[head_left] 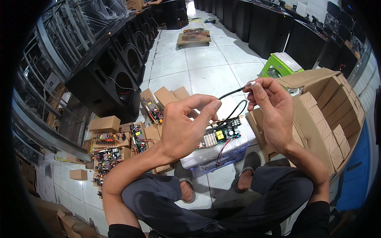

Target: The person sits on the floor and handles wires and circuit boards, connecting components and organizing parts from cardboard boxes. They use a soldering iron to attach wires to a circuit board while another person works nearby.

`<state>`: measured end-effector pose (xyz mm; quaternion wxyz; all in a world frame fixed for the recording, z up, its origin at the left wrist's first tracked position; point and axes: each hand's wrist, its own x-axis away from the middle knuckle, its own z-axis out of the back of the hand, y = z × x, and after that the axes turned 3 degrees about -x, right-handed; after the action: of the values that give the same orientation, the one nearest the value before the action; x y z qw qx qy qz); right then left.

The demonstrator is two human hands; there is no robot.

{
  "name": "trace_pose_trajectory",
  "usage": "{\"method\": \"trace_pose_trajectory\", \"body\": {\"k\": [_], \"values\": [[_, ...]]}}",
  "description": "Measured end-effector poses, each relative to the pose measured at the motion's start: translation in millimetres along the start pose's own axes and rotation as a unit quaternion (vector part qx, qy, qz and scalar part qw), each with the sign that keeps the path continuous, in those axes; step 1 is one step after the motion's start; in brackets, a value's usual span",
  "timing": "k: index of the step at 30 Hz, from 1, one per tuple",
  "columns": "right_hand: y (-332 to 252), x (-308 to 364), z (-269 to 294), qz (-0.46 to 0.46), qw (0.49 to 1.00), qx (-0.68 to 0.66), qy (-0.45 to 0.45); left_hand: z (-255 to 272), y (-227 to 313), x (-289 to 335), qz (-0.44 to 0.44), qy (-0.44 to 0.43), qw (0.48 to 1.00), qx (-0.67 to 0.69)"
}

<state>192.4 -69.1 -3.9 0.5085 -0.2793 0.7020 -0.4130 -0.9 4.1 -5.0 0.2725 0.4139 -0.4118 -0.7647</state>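
Observation:
A black cable [231,93] runs between my two hands above a green circuit board [226,134]. My left hand [183,125] is closed, pinching the cable between thumb and forefinger. The white connector [251,83] at the cable's end sits in the fingertips of my right hand [274,113], which is closed on it. A loop of black wire rises from the board just below the hands. The board carries a yellow transformer, and a red and black wire pair [223,152] hangs off its near side. It lies on white foam [242,139] over a blue-purple plastic stool [226,159].
Several more circuit boards and small cardboard boxes [104,123] lie on the floor at my left. At right stands a large open carton [295,127] full of small boxes, beside a green stool [274,65]. Black speaker cabinets [99,81] line both sides; a wheeled board [193,38] stands farther off.

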Motion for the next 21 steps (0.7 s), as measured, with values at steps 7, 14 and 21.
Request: {"method": "trace_pose_trajectory", "body": {"k": [7,14,21], "values": [[-1.1,-0.6,4.2,-0.007,1.000,0.001,-0.002,0.5,3.3,-0.6,-0.013,-0.001,1.000,-0.014],[-4.6,-2.3,4.2,-0.034,0.999,-0.028,0.004,1.5,4.5,-0.4,-0.018,-0.010,1.000,-0.018],[-4.3,-4.3,8.5,-0.075,0.993,-0.092,-0.008,-0.5,1.5,-1.5,-0.016,-0.008,1.000,-0.017]]}}
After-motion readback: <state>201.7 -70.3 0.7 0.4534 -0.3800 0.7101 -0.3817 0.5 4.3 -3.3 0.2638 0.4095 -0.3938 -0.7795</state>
